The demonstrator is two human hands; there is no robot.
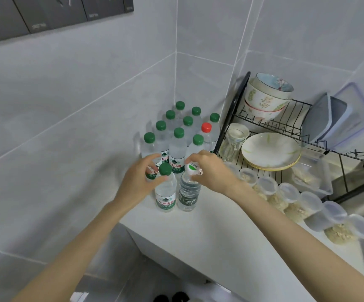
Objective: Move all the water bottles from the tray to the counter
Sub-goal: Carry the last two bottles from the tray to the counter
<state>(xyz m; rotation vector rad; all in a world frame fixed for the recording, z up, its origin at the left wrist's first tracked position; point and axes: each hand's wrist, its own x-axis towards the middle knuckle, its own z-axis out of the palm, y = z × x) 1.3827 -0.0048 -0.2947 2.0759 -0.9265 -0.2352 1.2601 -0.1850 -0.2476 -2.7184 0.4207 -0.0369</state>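
- Green-capped bottle: upright on the tabletop, in the front row of the group.
- White-capped bottle: upright just beside it, to its right. Cannot tell whether the two touch.
- Left grip: grasping the green-capped bottle at the neck, with the thumb in front below the cap and the fingers curled behind.
- Right grip: fingertips pinching the white-capped bottle at its cap.
- Bottle cluster: mostly green caps plus one red-capped bottle, standing directly behind in the wall corner on the same tabletop.
- Tray: not in view, so the remaining count is unknown.
- Judgement: the step in hand is set-down of a pair, and both bases look seated.
- Next move: let go of both bottles and lift straight up, since the neighbours stand close and a sideways exit could tip them.
- Dish rack to the right, with a row of lidded tubs before it.
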